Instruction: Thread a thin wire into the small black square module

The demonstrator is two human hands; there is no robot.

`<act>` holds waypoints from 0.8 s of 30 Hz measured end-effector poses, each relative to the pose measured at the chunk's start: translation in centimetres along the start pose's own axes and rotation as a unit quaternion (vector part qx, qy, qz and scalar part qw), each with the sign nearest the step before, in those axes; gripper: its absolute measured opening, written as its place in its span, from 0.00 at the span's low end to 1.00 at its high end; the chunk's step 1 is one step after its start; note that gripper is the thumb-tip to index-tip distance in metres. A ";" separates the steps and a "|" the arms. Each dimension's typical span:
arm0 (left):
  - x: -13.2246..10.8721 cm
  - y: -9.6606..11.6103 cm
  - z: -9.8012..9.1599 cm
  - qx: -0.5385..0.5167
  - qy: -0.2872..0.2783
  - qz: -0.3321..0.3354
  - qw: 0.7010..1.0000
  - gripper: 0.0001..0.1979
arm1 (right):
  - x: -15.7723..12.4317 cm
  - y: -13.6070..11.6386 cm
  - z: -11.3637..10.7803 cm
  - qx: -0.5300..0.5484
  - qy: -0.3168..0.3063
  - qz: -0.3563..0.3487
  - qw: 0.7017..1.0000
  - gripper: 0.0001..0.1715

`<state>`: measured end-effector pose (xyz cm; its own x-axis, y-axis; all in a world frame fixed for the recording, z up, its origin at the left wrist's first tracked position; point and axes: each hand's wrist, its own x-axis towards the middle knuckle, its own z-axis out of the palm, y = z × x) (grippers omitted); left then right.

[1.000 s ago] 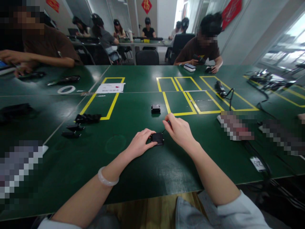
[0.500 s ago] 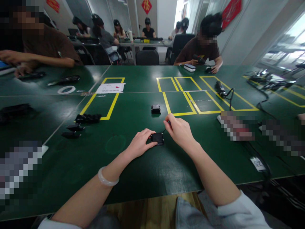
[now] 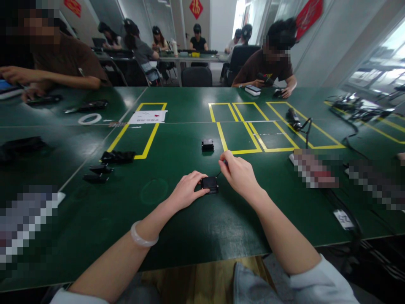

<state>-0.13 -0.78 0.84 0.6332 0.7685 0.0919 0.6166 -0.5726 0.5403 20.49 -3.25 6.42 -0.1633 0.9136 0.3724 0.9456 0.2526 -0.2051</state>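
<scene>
On the green table [image 3: 190, 236], right in front of me, lies a small black box-shaped part [image 3: 209, 184] with small shiny studs at its edges. My left hand [image 3: 190, 189] grips its left side, thumb along the near edge and fingers along the far edge. My right hand [image 3: 237, 169] pinches a thin dark rod-like tool [image 3: 219, 173], which slants down toward the part's far right corner. Whether its tip touches the part is too small to tell, and the fingers hide most of its upper end. A second black part [image 3: 208, 145] of similar look stands farther back, apart from both hands.
Black pieces [image 3: 96, 174] and a dark strip-like bundle [image 3: 117, 156] lie to the left. Beyond are a white tape ring [image 3: 90, 119] and a paper sheet [image 3: 148, 116]. Yellow tape outlines mark the table. A cabled black device [image 3: 294, 118] is right. People sit opposite.
Both hands keep the same hold and place on the part and the tool. The whole view has shifted very slightly; nothing else visibly differs.
</scene>
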 end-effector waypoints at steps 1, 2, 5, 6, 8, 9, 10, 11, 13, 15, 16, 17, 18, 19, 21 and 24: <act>0.0 0.0 0.0 -0.001 0.001 0.000 1.000 0.17 | 0.0 0.0 0.0 0.001 -0.001 -0.001 1.000 0.14; 0.0 -0.1 0.0 -0.002 0.003 0.001 1.000 0.17 | 0.0 -0.1 -0.1 0.004 0.000 -0.002 1.000 0.14; 0.0 -0.2 0.1 -0.001 0.005 0.005 1.000 0.18 | 0.0 -0.1 -0.1 0.018 0.002 -0.006 1.000 0.13; 0.0 -0.2 0.1 0.000 0.004 0.006 1.000 0.18 | 0.0 0.0 0.0 0.019 0.002 -0.007 1.000 0.14; -0.1 -0.2 0.0 0.002 0.002 0.004 1.000 0.17 | 0.0 0.0 0.0 0.015 0.000 -0.006 1.000 0.14; -0.1 -0.1 0.0 0.002 0.002 0.003 1.000 0.17 | 0.0 0.0 0.1 0.011 -0.001 -0.006 1.000 0.14; -0.1 -0.1 0.0 0.002 0.001 0.002 1.000 0.17 | 0.0 0.0 0.1 0.008 -0.001 -0.007 1.000 0.14; -0.1 -0.1 0.1 0.002 0.001 0.001 1.000 0.17 | 0.0 0.0 0.1 0.007 -0.001 -0.008 1.000 0.14; -0.1 -0.1 0.1 0.001 0.002 0.000 1.000 0.17 | 0.0 -0.1 0.2 0.010 0.002 -0.010 1.000 0.13; 0.0 -0.2 0.1 0.000 0.006 0.003 1.000 0.17 | -0.1 -0.1 0.2 0.013 0.006 -0.012 1.000 0.12; 0.0 -0.2 0.1 0.000 0.007 0.005 1.000 0.17 | -0.1 -0.2 0.2 0.015 0.007 -0.012 1.000 0.12; 0.0 -0.2 0.2 -0.001 0.008 0.005 1.000 0.17 | 0.0 -0.2 0.2 0.015 0.007 -0.011 1.000 0.12; 0.0 -0.2 0.1 -0.001 0.007 0.005 1.000 0.17 | 0.0 -0.2 0.2 0.013 0.005 -0.009 1.000 0.12; 0.0 -0.2 0.1 -0.001 0.007 0.004 1.000 0.17 | 0.0 -0.2 0.2 0.010 0.003 -0.007 1.000 0.13; 0.0 -0.2 0.1 -0.001 0.006 0.001 1.000 0.17 | 0.1 -0.2 0.2 0.006 -0.004 -0.002 1.000 0.16; 0.0 -0.1 0.0 -0.002 0.002 0.000 1.000 0.17 | 0.1 -0.2 0.1 0.008 -0.006 0.003 1.000 0.14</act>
<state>-0.18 -0.75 0.81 0.6315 0.7695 0.0954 0.6144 -0.5717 0.5438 20.27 -3.15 6.46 -0.1615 0.9189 0.3599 0.9417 0.2526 -0.2224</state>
